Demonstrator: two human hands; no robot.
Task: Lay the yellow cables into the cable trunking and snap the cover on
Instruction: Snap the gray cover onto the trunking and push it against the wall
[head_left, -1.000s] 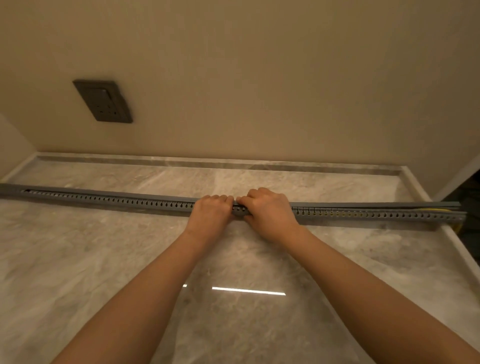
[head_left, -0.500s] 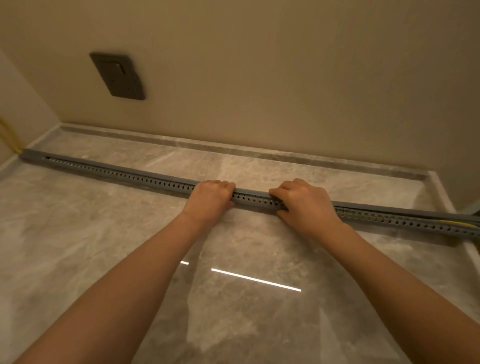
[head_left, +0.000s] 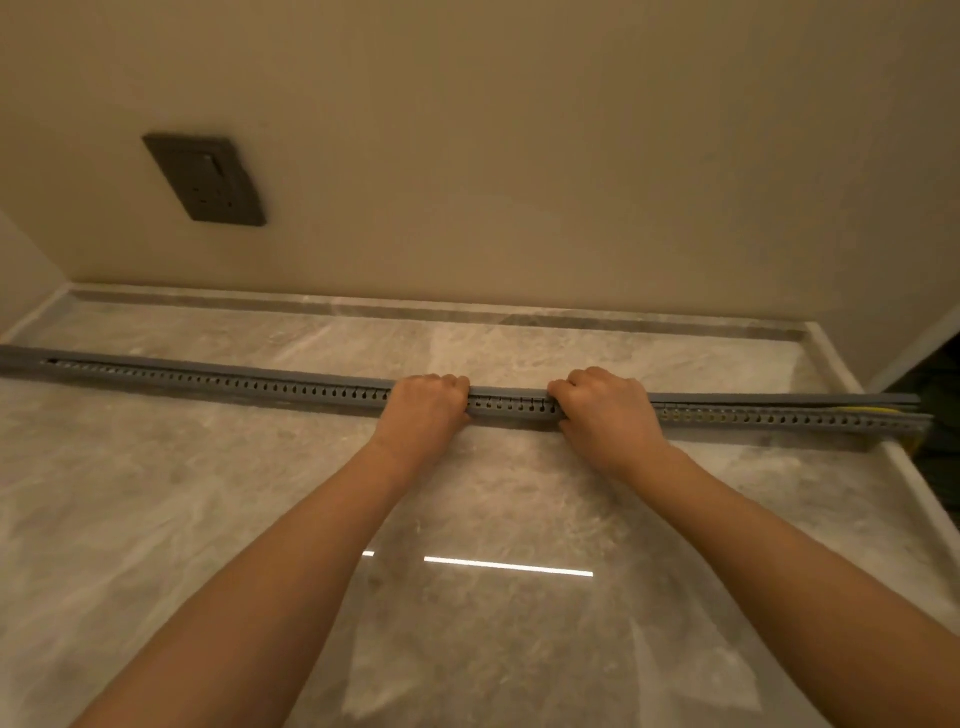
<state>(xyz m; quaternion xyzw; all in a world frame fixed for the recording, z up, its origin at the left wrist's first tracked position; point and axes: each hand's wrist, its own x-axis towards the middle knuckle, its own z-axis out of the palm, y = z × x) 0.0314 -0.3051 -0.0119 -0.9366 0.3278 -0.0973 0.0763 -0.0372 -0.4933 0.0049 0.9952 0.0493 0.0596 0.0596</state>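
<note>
A long grey slotted cable trunking (head_left: 208, 382) lies across the marble surface from far left to far right. Its grey cover (head_left: 779, 399) sits along the top; near the right end it stands slightly raised, and yellow cables (head_left: 862, 411) show beneath it and through the slots there. My left hand (head_left: 427, 402) is curled over the trunking at the middle, fingers wrapped on the cover. My right hand (head_left: 605, 410) grips it the same way a short gap to the right.
A beige wall rises behind, with a dark socket plate (head_left: 205, 179) at the left. The marble surface (head_left: 467, 597) has a raised rim along the back and a right edge (head_left: 914, 499), beyond which it drops into darkness.
My hands have moved apart along the trunking: they touched a second ago, and my right hand has slid rightward. The view has swung left, then back.
</note>
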